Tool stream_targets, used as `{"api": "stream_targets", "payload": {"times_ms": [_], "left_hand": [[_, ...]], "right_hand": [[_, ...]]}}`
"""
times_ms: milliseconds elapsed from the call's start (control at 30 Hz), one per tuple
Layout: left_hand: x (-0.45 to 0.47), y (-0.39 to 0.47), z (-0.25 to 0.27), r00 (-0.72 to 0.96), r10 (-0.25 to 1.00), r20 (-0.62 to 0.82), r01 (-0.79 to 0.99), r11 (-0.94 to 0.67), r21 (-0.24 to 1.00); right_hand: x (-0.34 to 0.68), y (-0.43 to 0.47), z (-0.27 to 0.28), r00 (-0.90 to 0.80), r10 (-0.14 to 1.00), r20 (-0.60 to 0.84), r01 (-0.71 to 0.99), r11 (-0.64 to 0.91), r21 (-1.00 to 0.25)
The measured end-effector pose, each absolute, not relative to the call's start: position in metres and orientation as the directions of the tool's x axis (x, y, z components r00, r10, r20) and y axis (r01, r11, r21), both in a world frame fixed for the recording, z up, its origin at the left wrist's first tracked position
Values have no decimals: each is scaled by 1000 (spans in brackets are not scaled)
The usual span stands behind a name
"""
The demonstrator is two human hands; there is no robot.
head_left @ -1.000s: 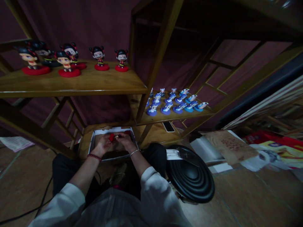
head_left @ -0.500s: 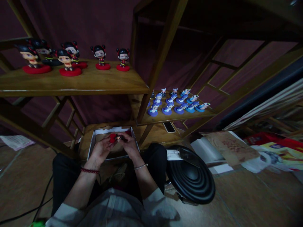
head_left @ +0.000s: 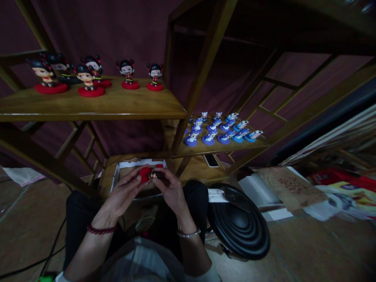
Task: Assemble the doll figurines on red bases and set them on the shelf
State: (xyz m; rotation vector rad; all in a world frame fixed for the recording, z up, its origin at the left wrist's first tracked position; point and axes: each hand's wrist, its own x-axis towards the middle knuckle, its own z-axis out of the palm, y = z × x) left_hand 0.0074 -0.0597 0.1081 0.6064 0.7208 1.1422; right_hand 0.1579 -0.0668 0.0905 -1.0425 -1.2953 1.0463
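Note:
Both hands share one small figurine (head_left: 154, 175) with dark hair and a round red base, tipped on its side above an open box. My left hand (head_left: 127, 192) pinches the red base between thumb and fingers. On the head end, my right hand (head_left: 172, 192) has its fingers closed. The shallow white cardboard box (head_left: 116, 174) lies behind and below the hands, with a bit of red at its far right corner; most of its inside is hidden. Similar black-haired figurines on red bases, such as this figurine (head_left: 85, 81), stand on the upper left shelf (head_left: 123, 103).
Several purple and blue figurines (head_left: 210, 137) stand in rows on the middle right shelf (head_left: 190, 150). A phone (head_left: 211, 160) lies on the bottom board. To the right are a round black ribbed stool (head_left: 239, 227), cardboard (head_left: 289, 188) and red packaging (head_left: 349, 188). Cables (head_left: 55, 235) run across the floor at left.
Both hands have come up and nearer to me, lifting the figurine from over the box. My right forearm has shifted right. The view has tilted slightly.

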Motion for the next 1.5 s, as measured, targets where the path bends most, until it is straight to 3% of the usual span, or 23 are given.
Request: {"api": "stream_targets", "payload": {"times_ms": [567, 933, 1500], "left_hand": [[15, -76, 131, 230, 964, -134, -562, 244, 790], [12, -79, 133, 208, 974, -88, -429, 172, 887], [11, -77, 132, 199, 977, -72, -372, 143, 917]], "right_hand": [[167, -91, 129, -23, 933, 359, 150, 358, -922], [166, -93, 131, -20, 928, 373, 165, 371, -914], [162, -93, 129, 11, 929, 371, 194, 362, -912]]}}
